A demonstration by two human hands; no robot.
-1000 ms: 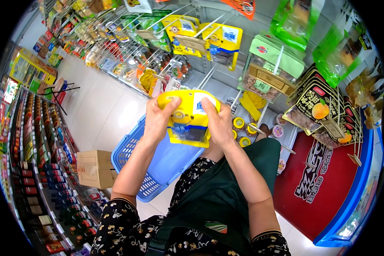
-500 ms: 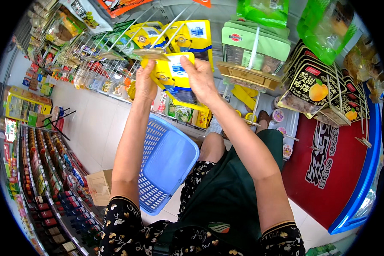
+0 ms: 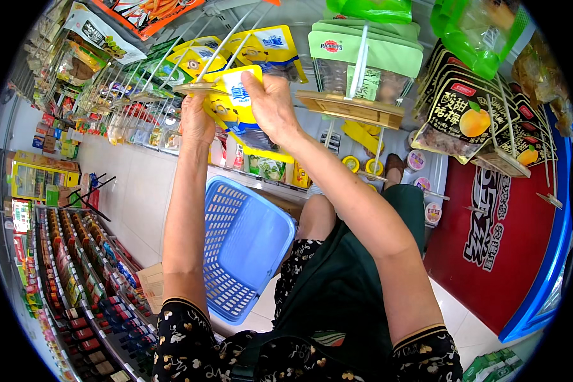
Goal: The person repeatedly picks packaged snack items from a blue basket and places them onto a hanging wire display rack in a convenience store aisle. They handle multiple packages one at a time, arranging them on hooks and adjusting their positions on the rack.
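Both my hands are raised at a wall of hanging snack packets, around one yellow snack pouch (image 3: 230, 113) with a cartoon figure on it. My right hand (image 3: 275, 109) is closed on the pouch's right side, thumb on the front near the top. At the left edge, my left hand (image 3: 198, 121) is closed on it, its fingertips partly hidden behind a price-tag holder (image 3: 204, 88) at the end of a display hook. The pouch's top overlaps the hook end; whether the hook passes through it I cannot tell. More yellow pouches (image 3: 268, 46) hang just behind.
A blue plastic basket (image 3: 251, 235) stands below my hands. Green-topped packets (image 3: 388, 41) and black packets (image 3: 458, 118) hang to the right, above a red panel (image 3: 445, 248) with a blue edge. Stepped shelves (image 3: 89, 299) fill the lower left, with a cardboard box (image 3: 151, 286) beside them.
My hands and the pouch have shifted left and slightly up in the picture, while the hanging packets shifted too. The right hand has come closer to the left hand and the hook's tag holder.
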